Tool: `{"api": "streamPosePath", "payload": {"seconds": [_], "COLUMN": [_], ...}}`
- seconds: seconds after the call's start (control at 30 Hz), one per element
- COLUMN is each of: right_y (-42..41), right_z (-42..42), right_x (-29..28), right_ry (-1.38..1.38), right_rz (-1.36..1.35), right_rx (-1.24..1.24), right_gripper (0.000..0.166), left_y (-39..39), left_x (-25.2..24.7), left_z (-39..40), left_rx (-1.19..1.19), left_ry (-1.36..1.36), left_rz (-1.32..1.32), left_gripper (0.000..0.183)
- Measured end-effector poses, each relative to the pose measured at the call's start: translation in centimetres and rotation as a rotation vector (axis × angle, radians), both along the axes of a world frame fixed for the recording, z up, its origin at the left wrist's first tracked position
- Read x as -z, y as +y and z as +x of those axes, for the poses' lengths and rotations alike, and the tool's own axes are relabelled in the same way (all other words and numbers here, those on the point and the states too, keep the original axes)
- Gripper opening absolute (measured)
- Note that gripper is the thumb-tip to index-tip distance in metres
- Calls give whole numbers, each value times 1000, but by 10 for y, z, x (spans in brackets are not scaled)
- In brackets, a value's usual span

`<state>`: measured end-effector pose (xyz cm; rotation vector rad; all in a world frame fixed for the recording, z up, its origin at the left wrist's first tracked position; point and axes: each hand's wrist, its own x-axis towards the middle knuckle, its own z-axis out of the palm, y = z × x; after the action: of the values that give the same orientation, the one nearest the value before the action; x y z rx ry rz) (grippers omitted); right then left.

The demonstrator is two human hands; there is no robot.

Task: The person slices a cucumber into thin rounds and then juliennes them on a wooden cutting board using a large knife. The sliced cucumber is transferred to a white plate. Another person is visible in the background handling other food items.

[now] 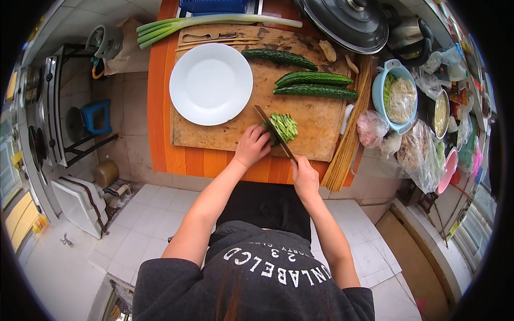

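Observation:
My right hand (305,178) grips the handle of a kitchen knife (277,132), whose blade slants up and left across the wooden cutting board (200,138). Close against the blade's left side, my left hand (253,145) bends its fingers over dark green cucumber, mostly hidden beneath them. Thin cucumber shreds (284,127) lie piled just right of the blade. An empty white plate (211,84) rests on the board's left part. Three whole cucumbers lie farther back: one (280,59) behind, and two side by side, an upper (313,79) and a lower (315,92).
A peeler (209,37) and chopsticks (219,43) lie behind the plate, beyond them a green onion (221,19). Brown sticks or dry noodles (349,132) line the board's right edge. Farther right are a blue basin (395,96) and bagged food (419,154); a lidded pan (347,24) stands behind.

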<state>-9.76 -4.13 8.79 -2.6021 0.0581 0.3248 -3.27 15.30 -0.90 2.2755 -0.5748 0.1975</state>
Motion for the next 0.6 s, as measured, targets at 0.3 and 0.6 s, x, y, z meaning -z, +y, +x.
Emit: {"api": "streamPosePath", "payload": {"seconds": [0.3,0.6], "right_y": [3,8], "right_z": [-8,-3], "right_x": [-14,-2], "right_ry": [-18,-33], "right_rz": [-7,1], "right_rx": [-12,6], "right_gripper": [17,19], "left_y": [-2,-2], "left_x": [-2,3], "left_z": [-4,-6], "left_rx": [-24,-52], "left_ry": [1,58], "left_rz": [4,-34], "left_gripper": [37,38]}}
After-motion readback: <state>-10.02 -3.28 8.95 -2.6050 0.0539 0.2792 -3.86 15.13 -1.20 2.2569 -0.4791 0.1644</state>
